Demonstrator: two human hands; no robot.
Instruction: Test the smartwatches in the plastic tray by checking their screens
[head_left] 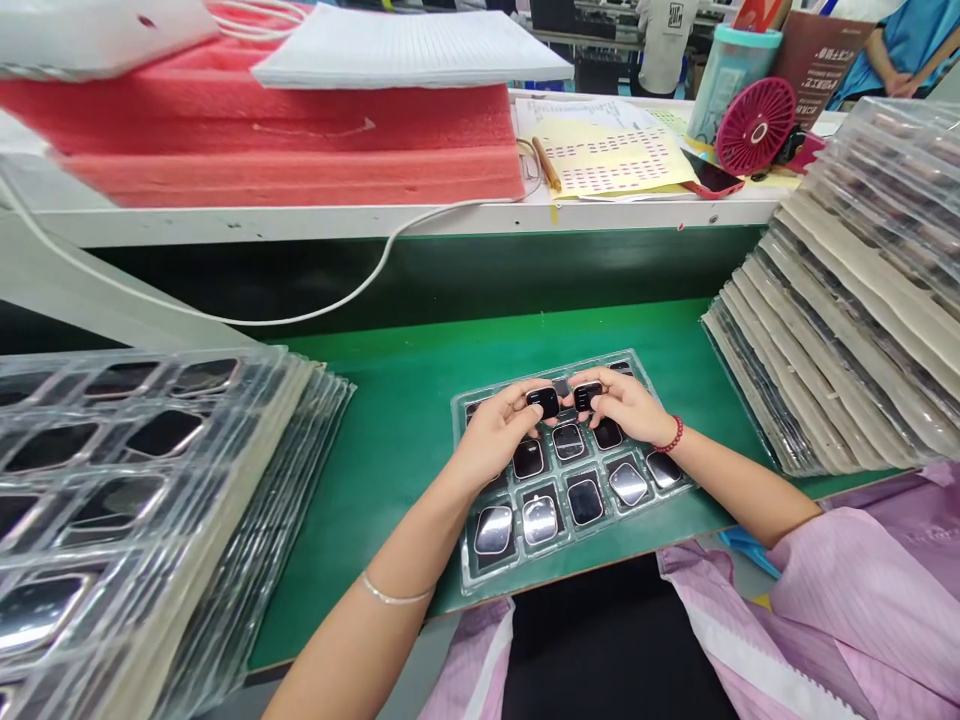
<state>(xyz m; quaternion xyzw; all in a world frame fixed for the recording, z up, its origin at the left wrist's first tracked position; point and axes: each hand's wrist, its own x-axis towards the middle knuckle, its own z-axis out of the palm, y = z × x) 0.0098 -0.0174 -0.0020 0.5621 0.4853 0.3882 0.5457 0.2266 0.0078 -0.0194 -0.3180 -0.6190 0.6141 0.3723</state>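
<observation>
A clear plastic tray (474,578) lies on the green mat in front of me, its pockets holding several dark, rounded-square watch screens, such as one glossy screen (585,500). Above its far rows, my left hand (499,430) pinches a small black watch screen (543,402) between thumb and fingers. Close beside it, my right hand (622,405) grips another black watch screen (587,397), thumb on its face. A small dark square piece (561,387) sits between the two hands' fingertips; which hand holds it is unclear.
Stacked trays of screens (247,500) stand at the left, and a taller tray stack (847,330) leans at the right. Behind is a white shelf (450,222) with red foam (300,150), papers (615,150), a phone (712,175) and a pink fan (755,125). A white cable droops below it.
</observation>
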